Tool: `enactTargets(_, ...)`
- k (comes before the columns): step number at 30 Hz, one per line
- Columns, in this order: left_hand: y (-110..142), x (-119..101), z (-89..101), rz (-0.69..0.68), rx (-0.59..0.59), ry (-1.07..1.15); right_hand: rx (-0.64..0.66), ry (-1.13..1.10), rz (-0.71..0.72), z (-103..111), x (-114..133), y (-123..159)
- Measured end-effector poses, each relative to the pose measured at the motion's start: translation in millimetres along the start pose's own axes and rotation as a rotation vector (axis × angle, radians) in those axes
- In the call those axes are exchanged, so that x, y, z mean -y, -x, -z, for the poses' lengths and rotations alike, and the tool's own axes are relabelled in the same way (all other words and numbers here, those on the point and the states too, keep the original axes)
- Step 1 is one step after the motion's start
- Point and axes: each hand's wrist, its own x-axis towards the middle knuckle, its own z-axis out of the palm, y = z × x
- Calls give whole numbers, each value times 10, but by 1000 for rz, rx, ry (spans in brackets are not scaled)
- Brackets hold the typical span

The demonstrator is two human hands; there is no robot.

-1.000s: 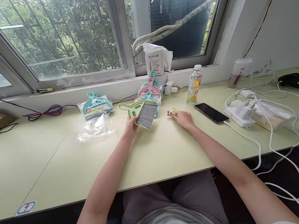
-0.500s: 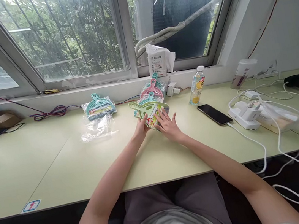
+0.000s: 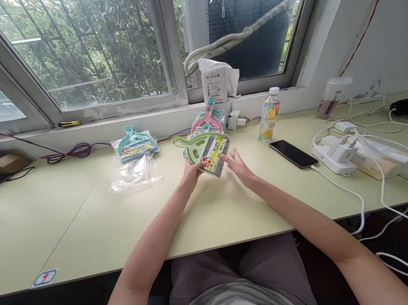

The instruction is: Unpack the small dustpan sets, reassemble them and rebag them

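A green dustpan and brush set [image 3: 196,148] with a printed label and grey bristles is tilted above the table in front of me. My left hand [image 3: 191,171] grips its lower left edge, thumb over the front. Beside its right edge is my right hand [image 3: 240,168], fingers apart, the fingertips at or close to the bristles; whether they touch I cannot tell. Behind the set a pink dustpan [image 3: 211,119] and other wrapped sets lean in a pile, partly hidden.
A wrapped teal dustpan set [image 3: 135,144] and a clear plastic bag [image 3: 135,173] lie to the left. On the right are a drink bottle [image 3: 269,114], a phone [image 3: 293,153], a power strip [image 3: 333,159] and loose white cables. A tissue pack [image 3: 215,83] stands by the window.
My right hand has come off the front of the green set and moved to its right edge, uncovering label and bristles. The set has shifted slightly left in my left hand.
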Motion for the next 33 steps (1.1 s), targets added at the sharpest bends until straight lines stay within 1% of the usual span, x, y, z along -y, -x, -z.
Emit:
enactTargets(2, 12, 14, -12, 2, 49, -37, 118, -385, -114, 25, -24, -26)
enactTargets(3, 13, 26, -18, 6, 66, -59, 137, -535, -160, 33, -29, -31)
enactTargets(4, 8, 36, -20, 8, 77, -84, 137, -625, -182, 38, -31, -32)
enactTargets(7, -51, 4, 23, -5, 118, -208, 83, -751, -178, 54, -27, -31)
enactTargets(9, -114, -95, 134, -60, 139, -426, 51, -788, -164, 77, -26, -37)
enactTargets(10, -143, -163, 222, -109, 111, -587, 33, -802, -161, 92, -29, -42)
enactTargets(11, -166, -238, 333, -181, 26, -785, 14, -813, -162, 108, -35, -48)
enactTargets(12, -180, -313, 463, -259, -122, -988, -2, -823, -166, 123, -43, -55)
enactTargets(13, -184, -381, 608, -315, -337, -1153, -17, -830, -171, 134, -54, -62)
enactTargets(14, -180, -440, 763, -305, -526, -1284, -28, -834, -176, 142, -68, -67)
enactTargets(15, -169, -488, 919, -264, -658, -1400, -36, -835, -180, 147, -83, -72)
enactTargets(16, -155, -525, 1070, -198, -758, -1510, -41, -835, -183, 148, -99, -76)
enactTargets(17, -141, -553, 1210, -98, -813, -1620, -42, -834, -185, 146, -115, -78)
enactTargets(19, -124, -594, 1434, 133, -840, -1747, -33, -833, -189, 138, -141, -81)
enactTargets(21, -125, -627, 1564, 252, -829, -1763, -20, -829, -193, 133, -153, -79)
enactTargets(22, -130, -641, 1590, 260, -824, -1749, -16, -825, -193, 131, -152, -77)
enactTargets(23, -136, -652, 1589, 233, -823, -1732, -13, -821, -193, 131, -146, -74)
enactTargets(24, -141, -659, 1561, 179, -821, -1721, -10, -815, -190, 132, -135, -70)
enactTargets(26, -145, -658, 1429, -6, -807, -1710, 4, -802, -180, 132, -101, -57)
enactTargets(28, -138, -629, 1213, -226, -771, -1721, 30, -785, -168, 130, -58, -39)
enactTargets(30, -120, -572, 961, -389, -709, -1742, 72, -757, -157, 129, -14, -20)
enactTargets(32, -96, -499, 740, -493, -638, -1758, 124, -720, -151, 131, 21, -5)
enactTargets(33, -85, -463, 659, -516, -604, -1765, 144, -702, -155, 135, 33, 0)
